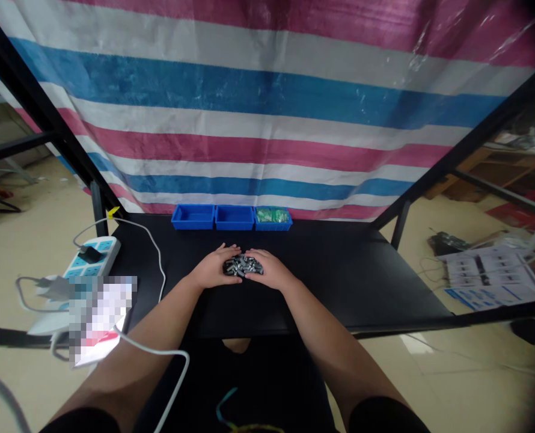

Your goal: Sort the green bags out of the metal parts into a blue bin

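A heap of small silver and dark metal parts (242,264) lies on the black table (339,276), too small for me to name exactly. My left hand (216,267) curves around the heap's left side, its fingers along the far edge and the thumb along the near one. From the right, my right hand (270,269) cups the other side in the same way. Both hands rest at the tabletop with fingers spread around the parts, not closed on any one piece.
Behind the heap stand two blue bins (194,217) and a third blue bin (273,226) holding green packets. At the left are a white power strip (109,249), a pixelated device with a lit screen (103,325) and white cables (159,255). A striped sheet (258,144) hangs behind.
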Tool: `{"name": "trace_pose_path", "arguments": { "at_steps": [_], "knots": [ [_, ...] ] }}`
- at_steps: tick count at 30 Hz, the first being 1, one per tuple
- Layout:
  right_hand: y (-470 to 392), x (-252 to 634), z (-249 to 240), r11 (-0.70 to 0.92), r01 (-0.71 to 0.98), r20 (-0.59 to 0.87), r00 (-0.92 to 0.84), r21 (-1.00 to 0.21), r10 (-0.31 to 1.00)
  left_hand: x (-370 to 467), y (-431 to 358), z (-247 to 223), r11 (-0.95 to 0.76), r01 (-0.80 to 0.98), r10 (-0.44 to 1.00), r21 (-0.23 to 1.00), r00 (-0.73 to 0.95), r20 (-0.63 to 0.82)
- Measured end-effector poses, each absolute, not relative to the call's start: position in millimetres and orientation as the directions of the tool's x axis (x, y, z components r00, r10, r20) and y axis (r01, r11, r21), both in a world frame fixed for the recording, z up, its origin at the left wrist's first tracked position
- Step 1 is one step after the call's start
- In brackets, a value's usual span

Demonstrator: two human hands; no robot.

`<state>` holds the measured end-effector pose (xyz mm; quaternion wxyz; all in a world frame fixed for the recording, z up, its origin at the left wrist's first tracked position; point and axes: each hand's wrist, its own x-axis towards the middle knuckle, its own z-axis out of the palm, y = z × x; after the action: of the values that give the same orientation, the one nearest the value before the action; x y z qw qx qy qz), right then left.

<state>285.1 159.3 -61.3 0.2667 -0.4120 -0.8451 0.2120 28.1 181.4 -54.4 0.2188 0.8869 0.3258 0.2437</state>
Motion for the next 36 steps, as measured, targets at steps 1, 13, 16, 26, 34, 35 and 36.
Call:
{"name": "trace_pose_path", "arguments": {
  "at_steps": [1, 13, 16, 26, 34, 35, 36],
  "knots": [
    [159, 285, -61, 0.569, 0.582, 0.275, -0.518, -0.581, 0.810, 26, 181, -54, -0.690, 0.479, 0.691, 0.543, 0.659, 0.296],
    [158, 287, -58, 0.571, 0.568, 0.283, -0.517, -0.593, 0.808, 11, 183, -61, -0.668, 0.595, 0.718, 0.446, 0.673, 0.179],
    [158, 286, -58, 0.581, 0.566, 0.291, -0.522, -0.586, 0.802, 15, 182, -60, -0.693, 0.579, 0.694, 0.430, 0.697, 0.179],
    [160, 285, -63, 0.594, 0.564, 0.271, -0.554, -0.574, 0.787, 24, 180, -57, -0.706, 0.515, 0.671, 0.486, 0.706, 0.226],
    [162, 280, -64, 0.588, 0.561, 0.263, -0.555, -0.583, 0.789, 27, 182, -58, -0.679, 0.505, 0.690, 0.533, 0.688, 0.228],
    [162, 280, -64, 0.583, 0.565, 0.256, -0.553, -0.584, 0.793, 27, 182, -57, -0.677, 0.503, 0.690, 0.538, 0.688, 0.224],
    [163, 279, -65, 0.578, 0.567, 0.250, -0.552, -0.586, 0.795, 28, 183, -57, -0.675, 0.500, 0.689, 0.542, 0.691, 0.221]
  ]
}}
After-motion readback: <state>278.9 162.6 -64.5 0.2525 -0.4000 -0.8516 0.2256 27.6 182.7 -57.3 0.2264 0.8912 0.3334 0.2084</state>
